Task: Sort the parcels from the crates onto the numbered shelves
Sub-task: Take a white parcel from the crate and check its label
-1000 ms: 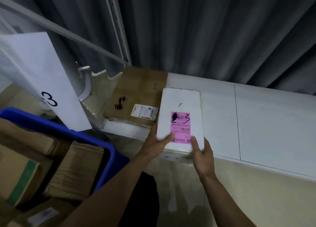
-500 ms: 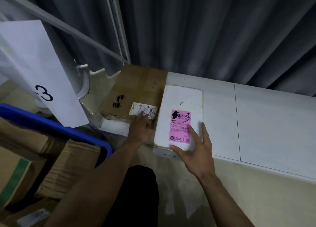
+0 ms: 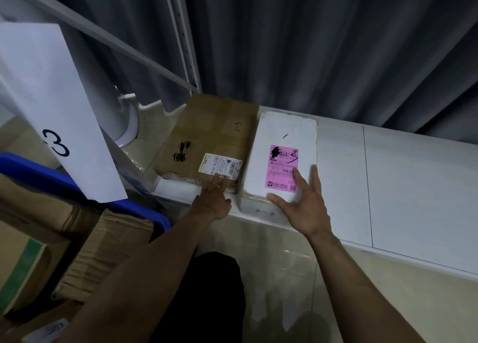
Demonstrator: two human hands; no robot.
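On the white shelf (image 3: 413,187), at its front edge: white parcel (image 3: 284,125), pink-labelled, being pressed flat by the right hand (image 3: 305,208), fingers spread and straight, nothing being clasped. Brown carton (image 3: 214,130), lying just beside it, is being touched at the near edge by the left hand (image 3: 214,200), fingers extended. Parcel is being judged light, stiff, foam-like, with crumbly edges; hold is being advised along both long sides.

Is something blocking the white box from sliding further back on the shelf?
Nothing visible does. Bare shelf lies behind the white parcel, up to the curtain. The brown cardboard box sits beside it on its left, not behind.
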